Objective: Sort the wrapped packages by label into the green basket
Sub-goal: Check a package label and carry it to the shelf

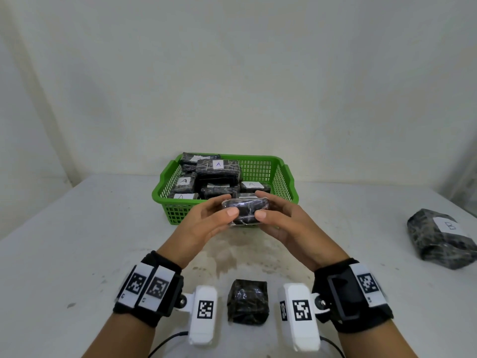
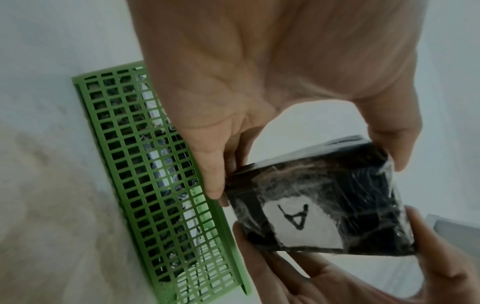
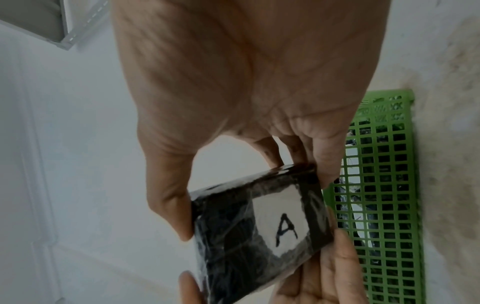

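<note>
Both hands hold one black wrapped package (image 1: 245,212) in the air just in front of the green basket (image 1: 178,213). My left hand (image 1: 228,205) grips its left end between thumb and fingers, and my right hand (image 1: 261,204) grips its right end the same way. Both wrist views show a white label marked A on the package's far face (image 2: 298,224) (image 3: 280,226), with the basket's mesh wall (image 2: 161,185) (image 3: 384,185) behind it. Several wrapped packages (image 1: 218,169) fill the basket's left and middle, the readable labels marked A.
A small black wrapped package (image 1: 247,302) lies on the white table near me, between my wrists, its label hidden. A larger package labelled B (image 1: 441,239) lies at the table's right edge. A pale wall stands close behind the basket.
</note>
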Available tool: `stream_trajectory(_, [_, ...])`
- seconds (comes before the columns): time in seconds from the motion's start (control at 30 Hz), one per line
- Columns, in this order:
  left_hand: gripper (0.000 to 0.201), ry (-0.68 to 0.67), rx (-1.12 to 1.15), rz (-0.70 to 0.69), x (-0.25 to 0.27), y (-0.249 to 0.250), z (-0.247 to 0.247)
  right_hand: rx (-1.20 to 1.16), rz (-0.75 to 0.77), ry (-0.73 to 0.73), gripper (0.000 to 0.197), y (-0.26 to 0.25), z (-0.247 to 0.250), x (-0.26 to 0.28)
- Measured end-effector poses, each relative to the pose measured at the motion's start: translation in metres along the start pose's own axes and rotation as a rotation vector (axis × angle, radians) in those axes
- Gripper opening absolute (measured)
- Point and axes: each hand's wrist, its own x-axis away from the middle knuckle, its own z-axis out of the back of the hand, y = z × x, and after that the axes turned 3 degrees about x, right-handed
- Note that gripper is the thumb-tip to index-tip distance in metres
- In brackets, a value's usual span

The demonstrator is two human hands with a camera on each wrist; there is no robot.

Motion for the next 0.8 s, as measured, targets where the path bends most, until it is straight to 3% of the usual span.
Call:
stream_trajectory(0.27, [0.11, -0.044, -0.025, 0.037, 0.0, -0.003, 0.001, 0.052, -0.011, 0.029, 0.099, 0.0, -0.003, 0.0])
stream_trajectory(0.43, [0.079, -0.058, -0.043, 0.052, 0.001, 0.001, -0.002, 0.111, 0.0, 0.016, 0.09, -0.002, -0.002, 0.001])
stream_trajectory(0.53, [0.077, -0.043, 0.107, 0.09, 0.002, 0.004, -0.002, 0.13, 0.012, -0.063, 0.092, -0.002, 0.003, 0.003])
stream_trajectory(0.7, [0.085, -0.101, 0.242, 0.178, 0.003, 0.009, 0.0, 0.155, 0.019, 0.055, 0.051, 0.007, 0.011, -0.005])
stream_trajectory(0.8, [0.071, -0.07, 0.231, 0.176, 0.003, 0.012, -0.006, 0.055, 0.03, 0.11, 0.031, 0.007, 0.013, -0.007])
